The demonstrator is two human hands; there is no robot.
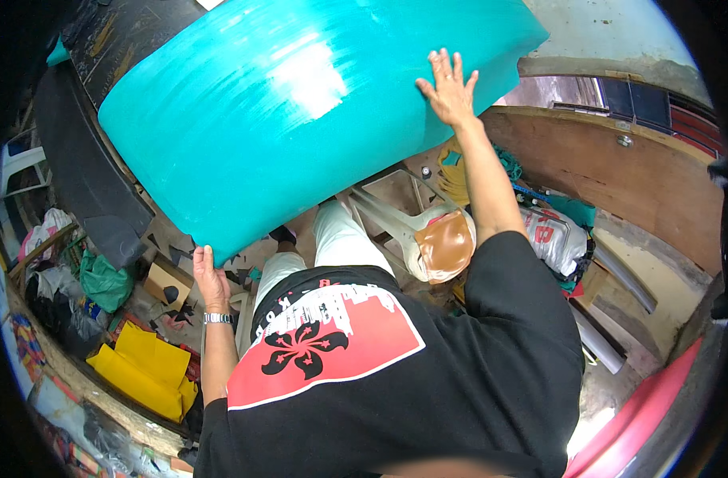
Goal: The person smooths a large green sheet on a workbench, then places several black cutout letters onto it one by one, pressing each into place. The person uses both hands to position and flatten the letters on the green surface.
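Note:
A large glossy teal sheet point(244, 151) spreads across the upper middle of the head view, its near edge hanging toward me. At its near left corner my left hand point(210, 275) pinches the edge, thumb on top and fingers underneath. My right hand point(448, 89) lies with fingers spread against the sheet's right part. Most of the surface beneath the sheet is hidden; a dark worn board point(113, 48) shows past its far left side. A metal-band watch point(219, 318) is on my left wrist.
A stool with a brown seat point(446, 245) stands by my right side. Black sheet material point(77, 151) hangs at the left, above yellow sheets point(145, 370) and a green bag point(105, 280). A wooden panel point(603, 171) and a silver bundle point(551, 239) lie at the right.

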